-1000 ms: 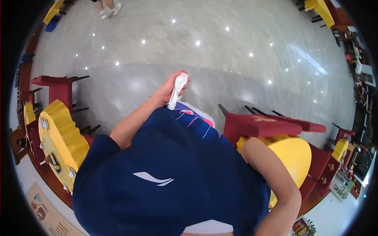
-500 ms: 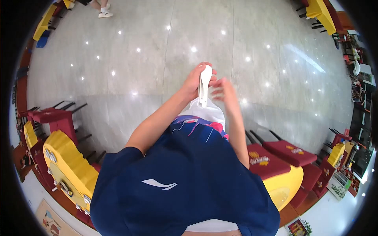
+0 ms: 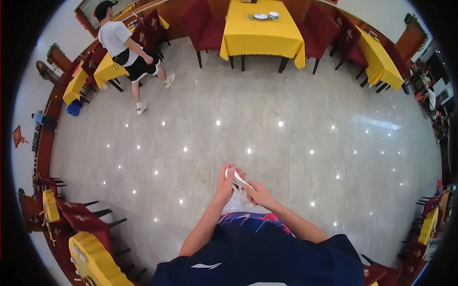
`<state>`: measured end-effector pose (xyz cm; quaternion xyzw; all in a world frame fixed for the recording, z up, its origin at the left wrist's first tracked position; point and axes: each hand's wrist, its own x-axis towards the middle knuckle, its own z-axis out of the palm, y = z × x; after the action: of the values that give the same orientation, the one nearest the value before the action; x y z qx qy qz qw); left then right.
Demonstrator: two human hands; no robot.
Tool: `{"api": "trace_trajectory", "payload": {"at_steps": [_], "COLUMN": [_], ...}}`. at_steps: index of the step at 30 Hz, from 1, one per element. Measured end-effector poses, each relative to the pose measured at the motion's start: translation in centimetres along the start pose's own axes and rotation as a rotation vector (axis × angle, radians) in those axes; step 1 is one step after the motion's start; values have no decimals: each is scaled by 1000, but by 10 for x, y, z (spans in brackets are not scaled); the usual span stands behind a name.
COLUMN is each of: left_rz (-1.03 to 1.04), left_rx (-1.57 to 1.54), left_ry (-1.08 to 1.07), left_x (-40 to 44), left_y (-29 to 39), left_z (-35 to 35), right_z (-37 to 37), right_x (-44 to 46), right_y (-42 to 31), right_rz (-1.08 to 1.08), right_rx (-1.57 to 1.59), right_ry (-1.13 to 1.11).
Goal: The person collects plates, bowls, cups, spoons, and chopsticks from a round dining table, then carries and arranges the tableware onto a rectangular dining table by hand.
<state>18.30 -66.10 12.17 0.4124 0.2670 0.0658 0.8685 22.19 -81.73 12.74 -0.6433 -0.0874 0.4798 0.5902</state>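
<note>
White soup spoons [image 3: 237, 179] are held low in front of my body, in the middle of the head view. My left hand [image 3: 223, 187] is closed around their bowl end, thumb on top. Fingers of my right hand [image 3: 258, 194] pinch a spoon's handle end from the right side. At least two spoons seem to lie together, slightly fanned apart, but the fingers hide part of them and I cannot tell exactly how many there are.
Ahead stands a table with a yellow cloth [image 3: 262, 40], bearing white dishes [image 3: 260, 16], between dark red chairs [image 3: 202, 28]. A person in a white shirt [image 3: 114, 35] walks at the upper left. Another yellow-covered table [image 3: 90, 257] is at lower left. Shiny grey tiles [image 3: 248, 119] cover the floor.
My view has tilted up, bringing the far table and the walking person into sight. My right hand, blurred and apart from the spoons earlier, now grips a handle. The spoons have turned.
</note>
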Motion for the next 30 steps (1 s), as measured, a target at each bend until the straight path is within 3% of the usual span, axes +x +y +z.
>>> {"api": "trace_trajectory", "payload": {"at_steps": [2, 4, 9, 12, 13, 15, 22, 26, 30], "left_rz": [-17, -4, 36, -24, -39, -103, -277, -231, -82], "left_rx": [-72, -103, -37, -23, -15, 96, 288, 285, 255], "left_ry": [47, 125, 74, -15, -16, -97, -306, -155, -31], "left_x": [51, 113, 293, 387, 413, 465, 659, 762, 859], "left_y": [4, 13, 60, 111, 124, 144, 158, 176, 240], "left_z": [8, 8, 50, 104, 123, 155, 219, 241, 280], "right_z": [-31, -51, -108, -145, -162, -199, -327, -400, -451], "right_x": [49, 102, 232, 285, 302, 340, 469, 552, 646], "right_y": [-26, -54, -131, -210, -224, -240, -295, -365, -448], "right_rz": [-4, -168, -234, -64, -56, -14, 19, 50, -37], "right_rx": [-56, -480, -745, -189, -176, 152, 334, 209, 76], "right_ry": [-34, -22, 76, 143, 150, 157, 153, 57, -28]}}
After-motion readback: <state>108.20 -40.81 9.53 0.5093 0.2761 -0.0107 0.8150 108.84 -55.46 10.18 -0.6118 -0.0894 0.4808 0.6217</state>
